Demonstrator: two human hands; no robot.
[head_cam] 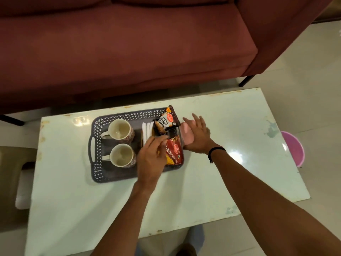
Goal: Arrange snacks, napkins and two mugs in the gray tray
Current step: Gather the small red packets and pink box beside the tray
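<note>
pale table carries the gray tray.

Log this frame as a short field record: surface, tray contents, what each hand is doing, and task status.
surface: pale table, red sofa behind it
tray: gray tray, handle at left
mugs: two mugs, far and near, upright, in left half
napkins: white napkins mid-tray
snacks: peanut packet and red packet in right half
left hand: over the snacks, fingers bent; grip unclear
right hand: open, at tray's right end, by a pink object
status: all item types in tray
</note>
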